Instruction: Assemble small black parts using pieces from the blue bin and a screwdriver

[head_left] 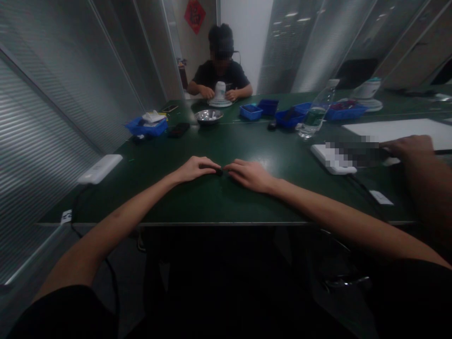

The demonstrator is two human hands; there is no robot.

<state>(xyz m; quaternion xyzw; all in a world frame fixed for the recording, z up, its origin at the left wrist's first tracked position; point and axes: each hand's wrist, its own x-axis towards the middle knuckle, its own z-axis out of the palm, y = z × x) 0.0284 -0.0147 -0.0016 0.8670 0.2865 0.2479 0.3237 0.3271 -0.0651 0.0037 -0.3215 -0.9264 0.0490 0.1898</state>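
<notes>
Small dark piece [219, 172]: on the desk [212, 202], directly between the two hands and gripped from either side; its make cannot be told (too small and too dim). Left hand [195, 168]: fingers curled, tips closed on the piece's left end. Right hand [250, 175]: fingers drawn together, tips meeting the same piece from the right. The two hands rest on the desk and touch, or all but touch, at that point. Judged step: fine fingertip work on the piece, done at desk level. Any further handling would call for a steady two-sided pinch and small, controlled finger motion, as the piece looks slight enough to slip. Well beyond the hands: a metal bowl [208, 116], blue trays [251, 112] and a water bottle [314, 115]. Far to the left of the left hand: a white power strip [100, 168]. Well to the right of the right hand: a co-worker's hand [409, 145] on the desk. Opposite, a seated person [219, 75] holds a white fan [220, 94].
</notes>
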